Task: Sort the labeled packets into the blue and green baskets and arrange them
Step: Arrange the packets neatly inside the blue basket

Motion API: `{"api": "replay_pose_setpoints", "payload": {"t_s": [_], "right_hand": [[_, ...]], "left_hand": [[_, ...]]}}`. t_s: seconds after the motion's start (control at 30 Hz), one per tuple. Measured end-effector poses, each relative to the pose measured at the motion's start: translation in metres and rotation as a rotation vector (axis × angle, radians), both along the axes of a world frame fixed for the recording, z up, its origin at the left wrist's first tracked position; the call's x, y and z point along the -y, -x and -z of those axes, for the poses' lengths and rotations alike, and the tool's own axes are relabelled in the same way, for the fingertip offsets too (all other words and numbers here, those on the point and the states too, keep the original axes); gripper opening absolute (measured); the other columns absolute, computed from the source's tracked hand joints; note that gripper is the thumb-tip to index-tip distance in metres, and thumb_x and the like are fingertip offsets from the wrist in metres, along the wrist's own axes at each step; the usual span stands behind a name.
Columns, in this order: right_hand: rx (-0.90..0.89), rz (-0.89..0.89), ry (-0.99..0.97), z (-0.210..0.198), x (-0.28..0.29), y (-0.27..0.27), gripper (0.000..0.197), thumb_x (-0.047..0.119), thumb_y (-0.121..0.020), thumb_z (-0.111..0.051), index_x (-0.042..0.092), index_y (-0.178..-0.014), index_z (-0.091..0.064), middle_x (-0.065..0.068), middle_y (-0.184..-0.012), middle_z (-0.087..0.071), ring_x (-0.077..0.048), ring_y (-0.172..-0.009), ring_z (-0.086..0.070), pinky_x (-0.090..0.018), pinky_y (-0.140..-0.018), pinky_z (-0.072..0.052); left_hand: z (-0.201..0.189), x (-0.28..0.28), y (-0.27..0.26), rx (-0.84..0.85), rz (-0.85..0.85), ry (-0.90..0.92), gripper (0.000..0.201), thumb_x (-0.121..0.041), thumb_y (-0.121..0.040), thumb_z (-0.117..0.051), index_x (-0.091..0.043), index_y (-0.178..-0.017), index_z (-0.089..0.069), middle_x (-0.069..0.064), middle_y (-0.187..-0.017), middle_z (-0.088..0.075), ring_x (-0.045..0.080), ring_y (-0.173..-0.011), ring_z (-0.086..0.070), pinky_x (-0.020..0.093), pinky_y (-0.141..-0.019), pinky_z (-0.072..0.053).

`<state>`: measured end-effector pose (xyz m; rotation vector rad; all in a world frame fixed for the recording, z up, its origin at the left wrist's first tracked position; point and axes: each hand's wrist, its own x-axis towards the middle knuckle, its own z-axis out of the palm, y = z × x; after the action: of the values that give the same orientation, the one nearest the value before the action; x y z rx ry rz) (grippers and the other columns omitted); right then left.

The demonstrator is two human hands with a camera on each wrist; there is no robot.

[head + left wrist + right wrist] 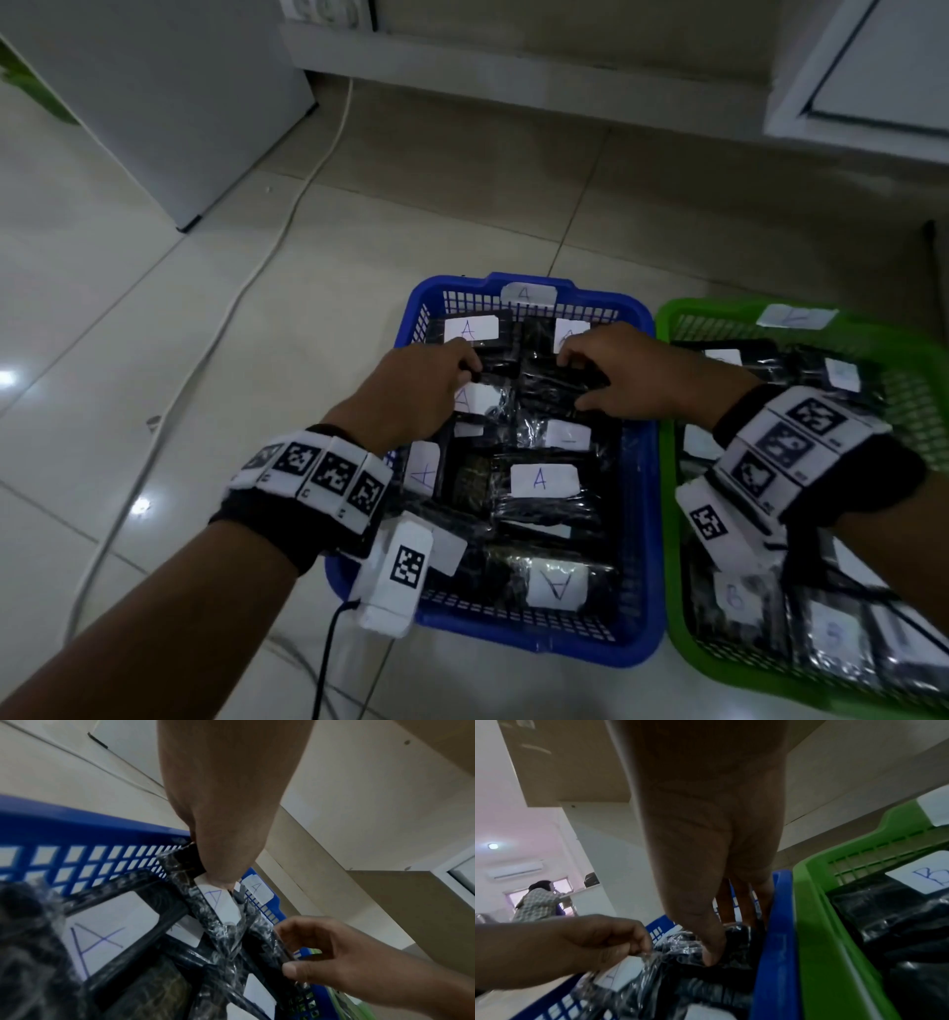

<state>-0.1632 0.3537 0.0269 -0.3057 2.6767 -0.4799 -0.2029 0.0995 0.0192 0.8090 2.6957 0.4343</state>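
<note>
2 baskets sit side by side on the tiled floor (128,334): the blue basket (637,514) on your left, the green basket (667,565) touching it on your right. Both of your hands reach into the far half of the blue one. Your left hand (416,390) pinches the edge of a black packet (218,902) marked A with curled fingers. Your right hand (637,375) curls thumb and fingers around another black packet (554,385) beside it. More labeled packets (544,483) lie flat in both baskets.

Handwritten "A" on blue basket (637,462) tag (528,294), "A" on packet labels (544,480), "B" on green basket (834,923) packet label (926,878)
</note>
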Motion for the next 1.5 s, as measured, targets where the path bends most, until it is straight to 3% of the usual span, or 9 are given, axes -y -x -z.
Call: {"api": "replay_pose_setpoints", "payload": {"t_s": [0.23, 0.33, 0.43, 0.57, 0.7, 0.87, 0.97, 1.1, 1.5], "right_hand": [[0.130, 0.079, 0.090, -0.028, 0.000, 0.000, 0.027, 0.009, -0.099, -0.048, 0.020, -0.123, -0.050, -0.002, -0.099, -0.057, -0.008, -0.074, -0.051, -0.023, -0.058, -0.037], [0.237, -0.005, -0.025, -0.019, 0.010, -0.007, 0.015, 0.010, -0.098, -0.048, 0.018, -0.111, -0.051, -0.003, -0.099, -0.056, -0.018, -0.086, -0.054, -0.028, -0.067, -0.040], [0.186, -0.020, -0.019, 0.004, 0.015, -0.012, 0.023, 0.011, -0.096, -0.054, 0.011, -0.118, -0.048, -0.013, -0.108, -0.055, -0.023, -0.090, -0.052, -0.032, -0.074, -0.043], [0.184, -0.019, 0.011, 0.015, 0.017, -0.017, 0.074, 0.014, -0.098, -0.052, 0.020, -0.155, -0.005, -0.008, -0.121, -0.043, -0.022, -0.100, -0.048, -0.035, -0.087, -0.044], [0.188, -0.013, -0.055, 0.019, 0.022, -0.025, 0.075, 0.035, -0.103, -0.038, 0.015, -0.153, 0.014, -0.014, -0.150, -0.020, -0.033, -0.128, -0.035, -0.042, -0.109, -0.034], [0.064, 0.073, 0.032, 0.009, 0.018, -0.016, 0.063, 0.014, -0.100, -0.048, 0.012, -0.154, -0.015, -0.017, -0.127, -0.042, -0.027, -0.104, -0.053, -0.036, -0.086, -0.047], [0.100, 0.132, 0.118, -0.007, 0.012, -0.009, 0.035, 0.015, -0.099, -0.052, 0.018, -0.133, -0.046, -0.009, -0.106, -0.058, -0.014, -0.079, -0.057, -0.027, -0.062, -0.044], [0.047, 0.017, -0.006, -0.002, 0.018, -0.019, 0.026, 0.021, -0.090, -0.067, 0.016, -0.115, -0.062, -0.005, -0.111, -0.064, -0.019, -0.097, -0.061, -0.031, -0.083, -0.050], [-0.140, -0.103, -0.128, 0.010, 0.022, -0.028, 0.018, 0.001, -0.090, -0.057, 0.011, -0.100, -0.069, -0.004, -0.092, -0.059, -0.023, -0.086, -0.061, -0.033, -0.070, -0.048]], "left_hand": [[0.009, -0.007, 0.002, 0.031, -0.125, -0.174, 0.019, -0.018, -0.102, -0.052, -0.022, -0.115, -0.066, -0.001, -0.111, -0.066, 0.017, -0.097, -0.060, 0.027, -0.081, -0.046], [0.013, -0.008, -0.004, -0.031, -0.117, -0.101, 0.020, -0.023, -0.097, -0.061, -0.024, -0.116, -0.064, 0.002, -0.124, -0.054, 0.023, -0.116, -0.049, 0.038, -0.097, -0.048], [0.013, -0.007, -0.009, 0.007, -0.121, -0.070, 0.024, -0.025, -0.095, -0.064, -0.025, -0.118, -0.061, 0.001, -0.123, -0.056, 0.021, -0.110, -0.058, 0.040, -0.094, -0.051], [0.012, -0.004, -0.013, 0.053, -0.062, 0.071, 0.028, -0.029, -0.095, -0.063, -0.026, -0.122, -0.058, 0.004, -0.119, -0.059, 0.024, -0.107, -0.060, 0.041, -0.094, -0.051], [0.012, -0.006, -0.016, 0.064, -0.081, 0.083, 0.029, -0.032, -0.097, -0.061, -0.026, -0.125, -0.056, 0.004, -0.125, -0.057, 0.024, -0.108, -0.059, 0.041, -0.095, -0.051], [0.012, -0.005, -0.017, 0.075, -0.056, 0.115, 0.032, -0.033, -0.097, -0.059, -0.025, -0.127, -0.052, 0.006, -0.127, -0.056, 0.026, -0.110, -0.059, 0.043, -0.094, -0.051], [0.011, -0.004, -0.018, 0.074, -0.053, 0.122, 0.034, -0.033, -0.097, -0.060, -0.024, -0.129, -0.052, 0.006, -0.126, -0.055, 0.026, -0.110, -0.059, 0.041, -0.094, -0.050], [0.012, -0.006, -0.021, 0.077, -0.067, 0.143, 0.037, -0.032, -0.097, -0.059, -0.023, -0.132, -0.050, 0.008, -0.130, -0.053, 0.028, -0.113, -0.058, 0.042, -0.095, -0.050], [-0.010, 0.014, -0.025, 0.134, 0.040, 0.219, 0.052, -0.028, -0.085, -0.076, -0.016, -0.131, -0.055, 0.004, -0.123, -0.059, 0.024, -0.113, -0.058, 0.037, -0.096, -0.049]]}}
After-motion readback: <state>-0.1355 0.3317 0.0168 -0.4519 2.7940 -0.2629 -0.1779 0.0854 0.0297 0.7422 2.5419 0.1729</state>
